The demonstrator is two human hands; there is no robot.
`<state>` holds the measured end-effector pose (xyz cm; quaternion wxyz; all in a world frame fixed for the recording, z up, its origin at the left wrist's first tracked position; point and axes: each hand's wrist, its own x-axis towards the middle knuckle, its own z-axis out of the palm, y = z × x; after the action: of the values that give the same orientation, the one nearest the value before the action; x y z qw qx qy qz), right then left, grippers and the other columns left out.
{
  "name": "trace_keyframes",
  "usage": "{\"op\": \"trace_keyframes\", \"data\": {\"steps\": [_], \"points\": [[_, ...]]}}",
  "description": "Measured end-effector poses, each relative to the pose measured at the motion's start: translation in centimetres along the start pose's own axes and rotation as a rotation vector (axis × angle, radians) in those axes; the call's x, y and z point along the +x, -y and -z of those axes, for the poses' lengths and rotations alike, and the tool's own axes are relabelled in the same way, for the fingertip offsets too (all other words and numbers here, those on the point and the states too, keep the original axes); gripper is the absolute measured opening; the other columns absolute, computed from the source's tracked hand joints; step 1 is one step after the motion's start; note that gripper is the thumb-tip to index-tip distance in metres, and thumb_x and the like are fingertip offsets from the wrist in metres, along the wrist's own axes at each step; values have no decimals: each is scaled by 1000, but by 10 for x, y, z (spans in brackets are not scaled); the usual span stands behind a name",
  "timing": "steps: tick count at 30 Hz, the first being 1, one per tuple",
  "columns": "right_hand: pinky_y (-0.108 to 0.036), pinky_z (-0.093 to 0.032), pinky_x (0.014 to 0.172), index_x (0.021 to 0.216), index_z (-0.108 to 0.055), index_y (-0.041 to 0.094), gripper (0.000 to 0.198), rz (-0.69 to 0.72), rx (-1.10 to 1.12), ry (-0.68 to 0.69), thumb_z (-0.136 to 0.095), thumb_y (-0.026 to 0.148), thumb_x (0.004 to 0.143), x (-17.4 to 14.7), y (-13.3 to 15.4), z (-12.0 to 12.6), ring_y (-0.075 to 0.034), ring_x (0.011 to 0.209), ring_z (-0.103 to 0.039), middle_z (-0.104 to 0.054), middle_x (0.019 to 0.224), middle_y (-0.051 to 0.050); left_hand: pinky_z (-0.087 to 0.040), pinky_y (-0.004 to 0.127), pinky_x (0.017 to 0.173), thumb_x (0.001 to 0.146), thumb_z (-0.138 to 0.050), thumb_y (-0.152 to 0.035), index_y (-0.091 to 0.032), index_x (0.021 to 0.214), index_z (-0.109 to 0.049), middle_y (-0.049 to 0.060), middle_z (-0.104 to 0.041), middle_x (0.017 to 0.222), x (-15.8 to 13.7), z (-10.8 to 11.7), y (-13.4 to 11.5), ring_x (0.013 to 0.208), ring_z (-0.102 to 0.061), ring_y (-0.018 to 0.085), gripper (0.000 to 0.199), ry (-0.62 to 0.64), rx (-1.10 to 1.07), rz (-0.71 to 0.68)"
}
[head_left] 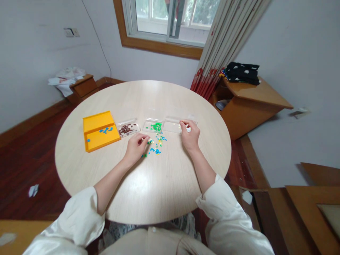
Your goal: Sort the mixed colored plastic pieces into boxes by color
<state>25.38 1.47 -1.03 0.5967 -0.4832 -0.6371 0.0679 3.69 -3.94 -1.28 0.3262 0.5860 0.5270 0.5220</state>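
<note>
A loose pile of small blue, green and yellow pieces (156, 151) lies in the middle of the round table. My left hand (136, 148) is at the pile's left edge, thumb and fingers pinched together; what they hold, if anything, is too small to make out. Over the right end of a clear box (171, 126) with a few pale pieces in it, my right hand (190, 137) is closed in a pinch, its contents also unclear. Green pieces fill part of another clear box (149, 120). Brown pieces (128, 129) lie in a third clear box.
An open yellow case (97, 118) with several blue pieces rests at the table's left. The round wooden table (148, 191) spreads before me. A wooden cabinet (255, 106) with dark folded cloth (243, 73) stands beyond its right edge, near the curtain (225, 35).
</note>
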Motion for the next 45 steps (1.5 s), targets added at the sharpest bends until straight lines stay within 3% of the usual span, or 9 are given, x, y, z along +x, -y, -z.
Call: {"op": "trace_keyframes", "data": {"steps": [4,8,19,28,30,33,37,40,45], "points": [[-30,-41,66,69,-56,20,19,8,-17,-33,-60,34,80,-1,-3,-2,-16,70,-54,-61,69,-1,-37,32,79,70,-63,-18,-21,78,-72,5,-56,77,3,-10,5,80,-49,20,13,145,133,-137],[-30,-41,64,66,-53,20,21,11,-17,-34,-59,34,80,-2,-4,-4,-16,68,-53,-58,66,0,-35,36,84,72,-60,-17,-21,75,-72,7,-54,82,7,-20,7,85,-48,22,13,227,293,-223],[-30,-41,65,79,-63,19,15,39,9,15,-52,26,85,-2,-5,-5,-16,71,-54,-64,75,-3,-38,36,78,65,-64,-14,-18,58,-66,6,-52,71,7,-34,3,76,-50,22,8,190,433,-123],[-29,-39,65,66,-57,18,21,-4,-31,47,-57,32,82,-6,1,-7,-14,66,-51,-59,65,0,-41,33,75,67,-52,-9,-15,59,-63,7,-59,69,5,-35,-10,72,-54,19,15,220,572,-64],[-29,-39,65,67,-58,18,22,-6,-25,70,-54,32,84,-7,1,-9,-14,66,-51,-59,65,0,-41,30,69,69,-53,-13,-15,64,-64,4,-59,64,5,-32,-13,64,-53,16,13,184,480,-14],[-29,-40,66,72,-61,18,20,4,-3,109,-51,29,85,-9,0,-10,-15,69,-53,-62,70,-2,-40,26,58,67,-61,-19,-15,66,-63,0,-58,57,7,-25,-15,54,-50,12,5,96,168,97],[-30,-41,67,76,-63,19,17,9,22,132,-52,28,84,-12,0,-12,-16,72,-55,-66,76,-3,-42,23,57,56,-75,-27,-13,73,-66,1,-62,63,11,-13,-18,56,-53,10,24,26,-314,243],[-30,-41,68,71,-62,19,16,-4,9,139,-57,30,81,-13,2,-13,-16,70,-54,-65,72,-2,-43,22,56,50,-81,-30,-11,77,-68,1,-63,63,13,-6,-20,54,-51,8,35,49,-540,372],[-30,-40,67,65,-58,19,23,-20,-17,150,-56,35,82,-15,2,-14,-15,66,-52,-61,66,-1,-42,19,53,53,-81,-24,-9,62,-63,-2,-55,52,14,-6,-23,47,-46,4,25,96,-814,451]]}}
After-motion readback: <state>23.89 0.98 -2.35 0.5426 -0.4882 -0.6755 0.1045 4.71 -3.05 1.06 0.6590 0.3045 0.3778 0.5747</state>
